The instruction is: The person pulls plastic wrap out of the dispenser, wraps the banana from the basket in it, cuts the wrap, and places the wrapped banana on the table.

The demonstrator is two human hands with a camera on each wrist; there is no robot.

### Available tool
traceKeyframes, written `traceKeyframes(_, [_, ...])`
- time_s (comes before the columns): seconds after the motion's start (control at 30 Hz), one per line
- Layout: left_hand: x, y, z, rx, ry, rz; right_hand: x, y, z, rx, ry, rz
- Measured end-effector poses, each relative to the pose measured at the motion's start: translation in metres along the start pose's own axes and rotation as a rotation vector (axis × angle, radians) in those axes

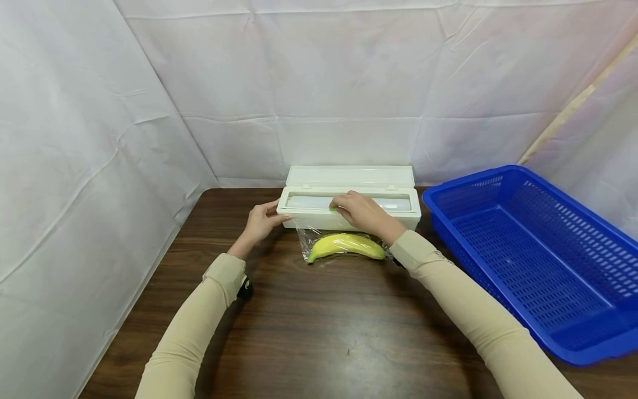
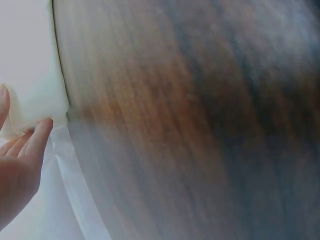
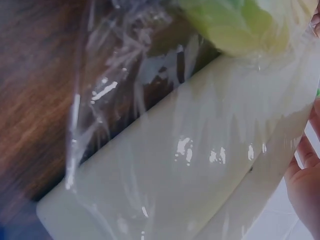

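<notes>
A white cling film dispenser box (image 1: pixel 349 222) stands with its lid (image 1: pixel 350 176) raised and a roll of film (image 1: pixel 399 204) inside. My left hand (image 1: pixel 260 221) grips the box's left end, thumb at the front and fingers behind it. Over the front rim my right hand (image 1: pixel 366 211) pinches a small green slide cutter (image 1: pixel 333 209), mostly hidden under the fingertips. In front of the box lies a yellow banana (image 1: pixel 346 245) with a green tip, under clear cling film (image 1: pixel 305 244). The right wrist view shows the wrinkled film (image 3: pixel 145 100) stretching over the box front.
A blue perforated plastic basket (image 1: pixel 528 260) stands to the right, beside my right forearm. White cloth (image 1: pixel 344 83) hangs behind the table, with more on the left and right. The dark wooden table (image 1: pixel 319 327) extends toward me.
</notes>
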State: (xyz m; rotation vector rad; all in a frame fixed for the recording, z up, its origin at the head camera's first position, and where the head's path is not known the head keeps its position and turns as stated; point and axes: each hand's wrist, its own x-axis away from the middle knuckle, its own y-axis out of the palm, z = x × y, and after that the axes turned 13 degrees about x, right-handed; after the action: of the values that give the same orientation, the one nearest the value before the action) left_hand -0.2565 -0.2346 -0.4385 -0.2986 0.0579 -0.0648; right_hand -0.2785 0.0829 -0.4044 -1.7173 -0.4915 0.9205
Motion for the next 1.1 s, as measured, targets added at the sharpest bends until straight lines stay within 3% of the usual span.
traceKeyframes(1.1, [-0.002, 0.003, 0.001, -0.02, -0.005, 0.003, 0.014, 0.002, 0.011, -0.012, -0.037, 0.09])
